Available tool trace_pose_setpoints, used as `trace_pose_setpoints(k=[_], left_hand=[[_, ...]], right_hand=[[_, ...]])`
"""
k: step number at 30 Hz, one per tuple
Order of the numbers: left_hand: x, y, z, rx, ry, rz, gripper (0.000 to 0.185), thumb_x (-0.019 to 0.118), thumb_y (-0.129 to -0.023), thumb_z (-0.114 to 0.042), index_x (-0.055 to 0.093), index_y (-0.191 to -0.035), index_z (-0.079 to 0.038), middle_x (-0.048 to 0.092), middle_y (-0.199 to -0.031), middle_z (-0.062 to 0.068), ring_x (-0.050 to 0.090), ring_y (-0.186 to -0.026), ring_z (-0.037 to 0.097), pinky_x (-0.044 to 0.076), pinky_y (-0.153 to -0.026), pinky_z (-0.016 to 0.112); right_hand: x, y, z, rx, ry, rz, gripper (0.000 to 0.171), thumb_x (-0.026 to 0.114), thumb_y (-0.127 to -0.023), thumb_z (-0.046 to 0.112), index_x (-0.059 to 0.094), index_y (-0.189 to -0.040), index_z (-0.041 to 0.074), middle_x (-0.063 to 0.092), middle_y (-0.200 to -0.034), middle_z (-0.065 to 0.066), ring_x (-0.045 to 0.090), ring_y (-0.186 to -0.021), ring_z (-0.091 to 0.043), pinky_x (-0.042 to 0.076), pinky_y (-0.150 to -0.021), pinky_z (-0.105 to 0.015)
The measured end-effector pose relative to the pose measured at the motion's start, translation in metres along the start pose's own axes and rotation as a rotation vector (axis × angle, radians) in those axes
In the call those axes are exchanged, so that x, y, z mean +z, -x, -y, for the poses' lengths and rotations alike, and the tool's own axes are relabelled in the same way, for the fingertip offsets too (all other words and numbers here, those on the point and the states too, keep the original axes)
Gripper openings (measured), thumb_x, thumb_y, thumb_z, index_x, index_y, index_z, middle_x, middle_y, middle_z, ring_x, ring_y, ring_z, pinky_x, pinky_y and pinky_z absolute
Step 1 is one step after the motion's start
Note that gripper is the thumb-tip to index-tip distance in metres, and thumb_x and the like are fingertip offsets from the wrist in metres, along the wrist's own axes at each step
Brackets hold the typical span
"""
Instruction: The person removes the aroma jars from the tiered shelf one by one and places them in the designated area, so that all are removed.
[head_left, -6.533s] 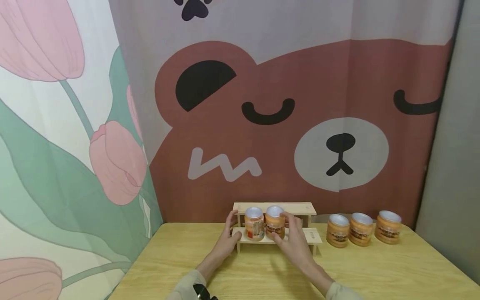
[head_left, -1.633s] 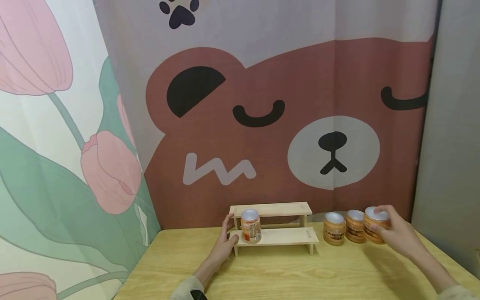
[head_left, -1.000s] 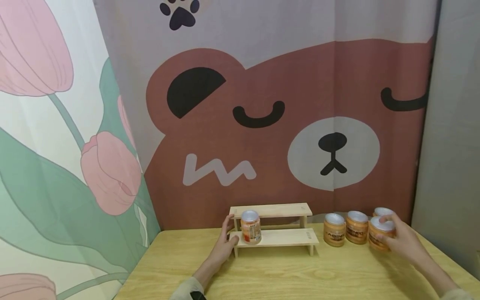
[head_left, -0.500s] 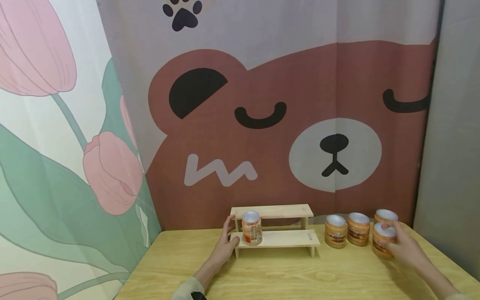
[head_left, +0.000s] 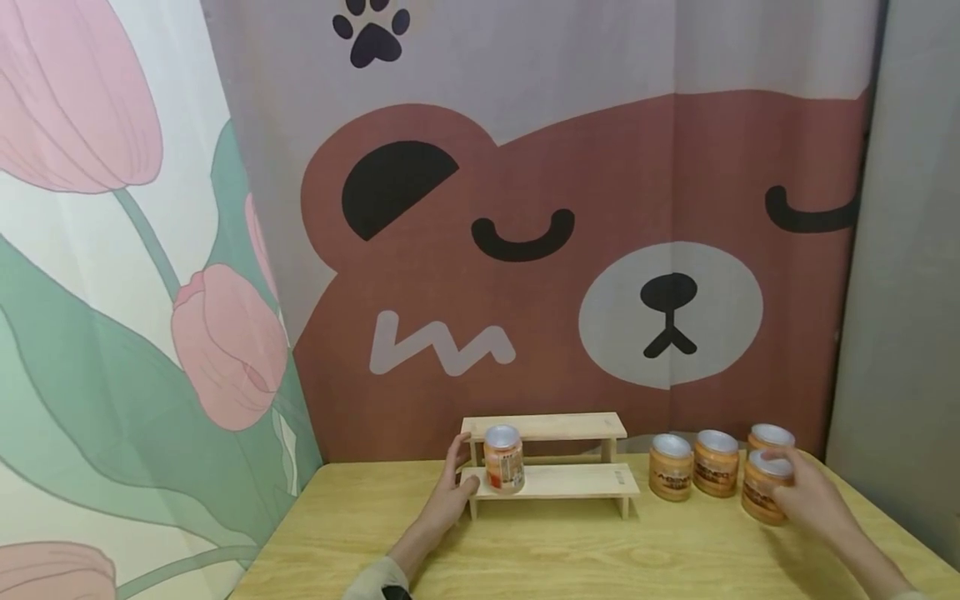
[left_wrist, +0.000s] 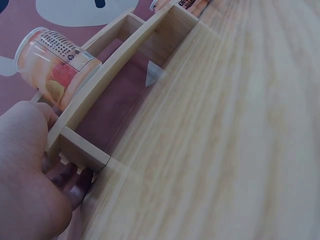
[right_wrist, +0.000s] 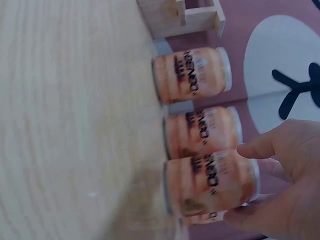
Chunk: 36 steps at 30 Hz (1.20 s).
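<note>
A small two-step wooden rack [head_left: 566,481] stands on the table. An orange can [head_left: 504,467] with a silvery lid sits upright at the left of its lower step. My left hand [head_left: 444,504] grips the rack's left end; the left wrist view shows its thumb by the can and its other fingers at the rack's leg [left_wrist: 82,150]. Further right, my right hand [head_left: 813,500] holds a similar can [head_left: 762,504] near its lid, between thumb and fingers. That can is in front of another orange can [head_left: 772,437], which it partly hides.
Two more orange cans, a left one [head_left: 671,477] and a right one [head_left: 716,471], stand side by side between the rack and the right hand. A bear-print curtain [head_left: 450,333] hangs behind the wooden table [head_left: 525,558], with a tulip-print curtain [head_left: 232,350] at left.
The right hand has carried one can from the rack's lower step to the cans at right, then lowered it toward the table's front. The left hand stays at the rack.
</note>
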<state>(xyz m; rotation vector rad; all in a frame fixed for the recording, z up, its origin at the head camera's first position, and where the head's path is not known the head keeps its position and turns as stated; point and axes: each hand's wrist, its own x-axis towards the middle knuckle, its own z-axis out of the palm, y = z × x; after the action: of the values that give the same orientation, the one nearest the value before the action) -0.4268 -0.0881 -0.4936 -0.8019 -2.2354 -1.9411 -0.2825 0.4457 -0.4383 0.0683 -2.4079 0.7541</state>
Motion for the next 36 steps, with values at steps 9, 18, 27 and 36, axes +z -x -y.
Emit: trace_pose_setpoints(k=[9, 18, 27, 36], left_hand=[[0.0, 0.0, 0.0, 0.013, -0.011, -0.001, 0.074, 0.055, -0.101, -0.004, 0.023, -0.159, -0.036, 0.016, -0.164, 0.014, 0.02, -0.147, 0.039, 0.021, -0.11, 0.064], [0.0, 0.001, 0.0, 0.013, -0.004, 0.009, 0.075, 0.055, -0.1, -0.003, 0.023, -0.159, -0.037, 0.013, -0.165, 0.012, 0.019, -0.147, 0.04, 0.015, -0.113, 0.065], [-0.001, 0.0, 0.003, 0.017, -0.007, 0.001, 0.074, 0.054, -0.101, -0.004, 0.022, -0.159, -0.037, 0.021, -0.161, 0.019, 0.021, -0.146, 0.04, 0.028, -0.105, 0.062], [0.0, -0.001, 0.003, 0.019, -0.016, -0.001, 0.074, 0.055, -0.101, -0.004, 0.022, -0.159, -0.037, 0.021, -0.161, 0.017, 0.021, -0.146, 0.038, 0.025, -0.108, 0.061]], right_hand=[[-0.009, -0.005, 0.041, -0.088, 0.039, -0.054, 0.036, 0.074, -0.086, 0.004, 0.062, -0.116, -0.012, 0.061, -0.116, -0.035, 0.055, -0.106, -0.053, 0.044, -0.077, -0.063], [-0.007, -0.006, 0.09, -0.127, -0.007, -0.001, 0.028, 0.07, -0.093, 0.005, 0.062, -0.117, -0.007, 0.057, -0.122, -0.033, 0.049, -0.114, -0.054, 0.04, -0.083, -0.067], [0.014, -0.004, 0.142, -0.26, -0.11, -0.031, 0.025, 0.07, -0.093, 0.003, 0.063, -0.117, 0.001, 0.05, -0.135, -0.028, 0.046, -0.122, -0.052, 0.041, -0.087, -0.069], [0.046, -0.007, 0.185, -0.272, -0.157, 0.002, 0.024, 0.071, -0.095, 0.005, 0.065, -0.118, 0.006, 0.051, -0.14, -0.021, 0.053, -0.122, -0.045, 0.046, -0.088, -0.061]])
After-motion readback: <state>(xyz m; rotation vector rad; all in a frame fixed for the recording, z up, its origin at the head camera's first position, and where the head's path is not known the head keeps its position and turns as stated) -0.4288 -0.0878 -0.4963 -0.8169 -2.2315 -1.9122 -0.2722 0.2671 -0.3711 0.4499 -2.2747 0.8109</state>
